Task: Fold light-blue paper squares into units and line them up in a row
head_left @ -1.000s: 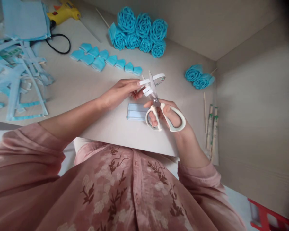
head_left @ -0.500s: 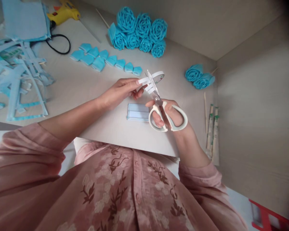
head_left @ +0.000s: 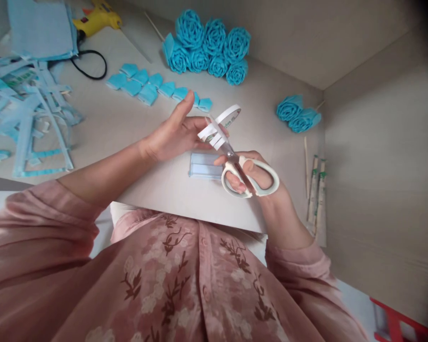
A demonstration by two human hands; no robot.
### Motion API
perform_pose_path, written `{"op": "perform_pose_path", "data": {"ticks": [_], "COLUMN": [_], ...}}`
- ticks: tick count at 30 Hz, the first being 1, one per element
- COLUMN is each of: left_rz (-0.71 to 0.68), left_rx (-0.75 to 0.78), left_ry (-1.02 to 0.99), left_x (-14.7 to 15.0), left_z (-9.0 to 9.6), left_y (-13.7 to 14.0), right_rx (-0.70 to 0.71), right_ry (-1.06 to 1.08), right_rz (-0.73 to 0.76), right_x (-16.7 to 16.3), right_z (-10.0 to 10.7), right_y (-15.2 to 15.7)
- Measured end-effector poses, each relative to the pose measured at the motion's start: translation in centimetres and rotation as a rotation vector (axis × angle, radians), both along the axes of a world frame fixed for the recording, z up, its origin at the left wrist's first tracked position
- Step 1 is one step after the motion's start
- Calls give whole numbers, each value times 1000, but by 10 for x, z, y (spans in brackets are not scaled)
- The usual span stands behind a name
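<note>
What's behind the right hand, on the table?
A flat pale blue piece lies on the table, left part visible. Its right end is covered by the right hand and scissors, so its full length can't be told.

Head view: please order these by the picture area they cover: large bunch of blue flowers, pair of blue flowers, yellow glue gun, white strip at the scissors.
1. Large bunch of blue flowers
2. Pair of blue flowers and yellow glue gun: too alike to rank
3. White strip

Green print (head_left: 229,122) on the white strip (head_left: 228,113) is unreadably small.
</note>
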State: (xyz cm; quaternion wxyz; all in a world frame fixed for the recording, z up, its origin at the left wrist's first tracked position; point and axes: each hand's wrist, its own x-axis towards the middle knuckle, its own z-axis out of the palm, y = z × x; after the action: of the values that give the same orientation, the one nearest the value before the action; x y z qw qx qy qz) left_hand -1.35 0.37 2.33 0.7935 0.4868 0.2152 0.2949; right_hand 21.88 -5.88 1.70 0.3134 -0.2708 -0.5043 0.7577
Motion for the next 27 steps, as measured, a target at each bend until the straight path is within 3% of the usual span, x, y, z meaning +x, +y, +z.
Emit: {"op": "perform_pose_path", "data": {"ticks": [5,10,15,19,21,24,27], "left_rz": [125,153,238,282,268,291,383], "left_rx": [156,353,410,426,403,358,380], "left_ry": [96,157,256,265,215,131,129], "left_x": [-4,-8,-6,-6,-7,-11,-14], "left_z": [5,10,8,4,6,11,12], "left_y": [4,7,5,9,12,16,19], "right_rx": [25,67,120,298,433,623,644], "right_ry": [-111,-261,-427,-587,-652,-710,-758], "right_rz": [51,14,-36,-132,-51,211,96], "right_x": [-3,-8,-9,-19,-32,-50,-44], "right_z": [8,16,17,19,23,34,50], "right_y": [-2,-5,-5,-12,-21,-35,-46]}}
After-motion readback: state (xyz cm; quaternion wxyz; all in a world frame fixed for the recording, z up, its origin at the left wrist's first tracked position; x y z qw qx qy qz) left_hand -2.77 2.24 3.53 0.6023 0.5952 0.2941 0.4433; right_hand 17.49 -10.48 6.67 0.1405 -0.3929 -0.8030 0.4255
